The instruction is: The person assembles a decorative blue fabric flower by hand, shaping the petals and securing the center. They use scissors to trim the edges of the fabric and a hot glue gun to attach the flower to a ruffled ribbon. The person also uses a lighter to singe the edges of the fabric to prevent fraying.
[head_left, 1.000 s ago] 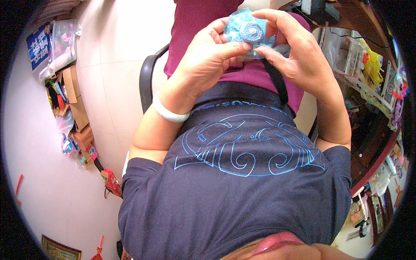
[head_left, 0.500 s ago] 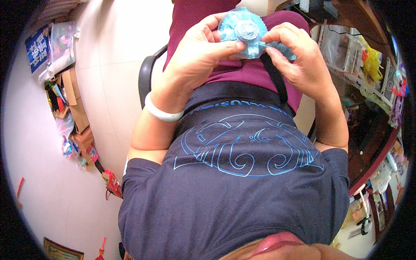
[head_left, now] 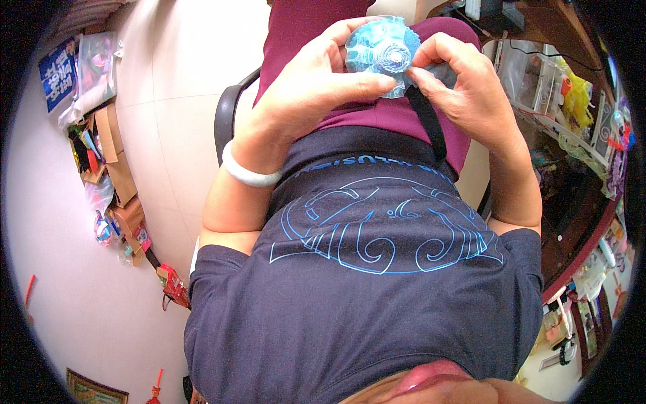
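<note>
Head cam looks straight down the person's front: dark navy T-shirt (head_left: 377,296) w/ a pale blue swirl print fills the lower pic, maroon trousers (head_left: 316,27) beyond it, a black chair (head_left: 225,124) just left of the left wrist. Pale tiled floor (head_left: 161,81) spreads left of the hands; cardboard boxes and bright packets (head_left: 111,182) sit well off to the left. Right of the right hand, a dark wooden shelf (head_left: 572,222) crowded w/ small items, too small to tell apart.

What's changed: vs. a second ago the blue fabric flower (head_left: 383,54) sits higher and more face-on to the cam, its spiral centre now plain. The right hand, which lay across the piece then, has pulled back to its right edge. Judged from that, the work has moved from cradling the flower to fine fiddling at its rim.

Left hand (head_left: 316,87): forearm comes up from lower left, wrist bent inward, white bangle (head_left: 249,172) on the wrist. Fingers curl behind the flower, thumb (head_left: 356,81) stretched flat under its lower edge – a closed pinch grip on the flower.

Right hand (head_left: 464,94): forearm rises along the right side, wrist cocked left. Thumb and forefinger tips nip the flower's right rim, other fingers folded loosely.

The flower is held between both hands, above the lap, touching nothing else. A black strap (head_left: 424,124) runs down just below it, under the right hand.
</note>
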`<state>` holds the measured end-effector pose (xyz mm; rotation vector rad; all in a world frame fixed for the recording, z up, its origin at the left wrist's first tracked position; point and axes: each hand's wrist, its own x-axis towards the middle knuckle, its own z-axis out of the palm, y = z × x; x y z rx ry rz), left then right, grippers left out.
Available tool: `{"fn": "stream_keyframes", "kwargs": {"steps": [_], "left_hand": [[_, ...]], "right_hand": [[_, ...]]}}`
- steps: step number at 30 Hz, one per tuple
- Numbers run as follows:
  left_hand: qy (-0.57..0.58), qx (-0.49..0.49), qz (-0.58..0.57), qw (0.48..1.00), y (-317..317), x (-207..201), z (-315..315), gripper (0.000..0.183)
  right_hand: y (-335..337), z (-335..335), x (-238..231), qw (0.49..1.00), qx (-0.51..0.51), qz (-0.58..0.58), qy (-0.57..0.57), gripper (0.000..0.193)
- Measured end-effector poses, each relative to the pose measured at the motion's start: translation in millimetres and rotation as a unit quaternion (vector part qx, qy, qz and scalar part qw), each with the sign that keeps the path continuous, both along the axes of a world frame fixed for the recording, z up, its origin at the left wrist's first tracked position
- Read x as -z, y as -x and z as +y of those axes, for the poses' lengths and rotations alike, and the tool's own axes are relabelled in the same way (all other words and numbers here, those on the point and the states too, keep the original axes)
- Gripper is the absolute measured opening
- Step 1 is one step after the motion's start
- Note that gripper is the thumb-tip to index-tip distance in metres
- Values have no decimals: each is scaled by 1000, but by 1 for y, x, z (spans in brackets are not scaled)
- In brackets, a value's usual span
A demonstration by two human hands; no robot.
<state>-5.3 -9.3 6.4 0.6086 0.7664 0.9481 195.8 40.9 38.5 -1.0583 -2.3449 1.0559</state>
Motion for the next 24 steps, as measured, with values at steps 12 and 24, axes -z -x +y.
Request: {"fn": "stream_keyframes", "kwargs": {"steps": [12,24], "left_hand": [[-1,-45,51,998,-2,5,0,61],[16,30,51,998,1,2,2,63]], "right_hand": [[-6,-11,1,999,31,8,-14,29],[-17,5,-8,985,-117,-61,-114,9]]}}
